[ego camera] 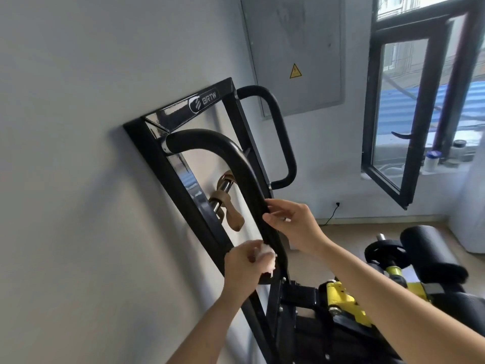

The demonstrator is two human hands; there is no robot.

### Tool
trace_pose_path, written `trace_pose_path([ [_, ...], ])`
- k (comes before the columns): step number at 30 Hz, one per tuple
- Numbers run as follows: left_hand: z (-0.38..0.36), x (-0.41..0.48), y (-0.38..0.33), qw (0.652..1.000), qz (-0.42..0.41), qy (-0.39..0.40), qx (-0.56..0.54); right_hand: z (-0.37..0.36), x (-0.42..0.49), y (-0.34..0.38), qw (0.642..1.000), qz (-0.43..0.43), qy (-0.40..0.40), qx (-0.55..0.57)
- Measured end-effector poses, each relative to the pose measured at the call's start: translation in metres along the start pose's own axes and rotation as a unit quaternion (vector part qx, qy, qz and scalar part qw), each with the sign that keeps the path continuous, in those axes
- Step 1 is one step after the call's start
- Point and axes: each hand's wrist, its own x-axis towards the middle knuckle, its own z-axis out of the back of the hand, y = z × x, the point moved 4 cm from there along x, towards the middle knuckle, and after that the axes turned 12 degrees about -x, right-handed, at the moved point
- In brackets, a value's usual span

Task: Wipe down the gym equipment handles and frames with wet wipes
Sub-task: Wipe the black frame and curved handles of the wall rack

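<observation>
Wet wipe (267, 253): white, bunched into a wad, held in the left hand and pressed against the low end of the near padded handle.
Near padded handle (237, 157): black foam-covered tube, bent in a hoop from the top of the frame and running down to a bracket at the bottom.
Left hand (244, 267): low on the near handle, back of the hand toward the camera; fingers curled round the wipe, gripping it against the tube.
Right hand (295, 224): just above the left hand on the same handle; fingers (275, 204) over the tube and thumb below, pinching it between them.
Far padded handle (282, 127): matching black hoop on the other side of the frame, well apart from both hands.
Frame (168, 177): glossy black rectangle of box steel, close against the white wall (65, 127); white "BRTW" logo on the top bar.
Brown hooks (231, 206): two, on a chrome rod inside the frame, behind the near handle.
Electrical cabinet (288, 43): grey door in the wall above the far handle, with a yellow lightning warning triangle.
Window (393, 119): dark-framed sash swung open into the room at right; jars on the sill, too blurred to name further.
Lower right: yellow machine parts (338, 292), black roller pad (425, 245), black weight plate (385, 250), near the right forearm.
</observation>
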Motion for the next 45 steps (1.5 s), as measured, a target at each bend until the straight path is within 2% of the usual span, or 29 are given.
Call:
trace_pose_path([
  [9, 0.024, 0.008, -0.042, 0.971, -0.066, -0.128, -0.191, -0.001, -0.004, -0.008, 1.0, 0.0, 0.005, -0.021],
  [14, 0.012, 0.01, -0.011, 0.99, -0.061, -0.098, -0.084, -0.002, -0.006, -0.016, 0.999, 0.0, 0.019, -0.041],
  [19, -0.011, 0.002, 0.027, 0.996, -0.057, -0.042, 0.062, -0.008, -0.022, -0.045, 0.996, -0.038, 0.045, -0.069],
  [24, -0.023, -0.002, 0.064, 0.968, -0.061, 0.045, 0.241, -0.02, -0.042, -0.076, 0.992, -0.094, 0.051, -0.063],
  [28, -0.016, -0.006, 0.072, 0.943, -0.064, 0.024, 0.325, -0.02, -0.044, -0.077, 0.993, -0.084, 0.048, -0.068],
  [33, 0.018, -0.01, 0.078, 0.958, 0.008, -0.09, 0.273, -0.022, -0.044, -0.079, 0.994, -0.076, 0.046, -0.067],
  [36, 0.02, -0.016, 0.08, 0.963, 0.025, -0.121, 0.241, -0.022, -0.042, -0.079, 0.993, -0.072, 0.044, -0.077],
  [38, 0.012, -0.017, 0.075, 0.972, 0.016, -0.111, 0.206, -0.022, -0.042, -0.079, 0.994, -0.069, 0.045, -0.078],
  [42, -0.015, -0.014, 0.068, 0.98, -0.012, -0.039, 0.197, -0.022, -0.044, -0.077, 0.994, -0.067, 0.046, -0.07],
  [45, -0.034, -0.016, 0.065, 0.982, -0.069, -0.003, 0.177, -0.021, -0.044, -0.076, 0.994, -0.065, 0.045, -0.078],
])
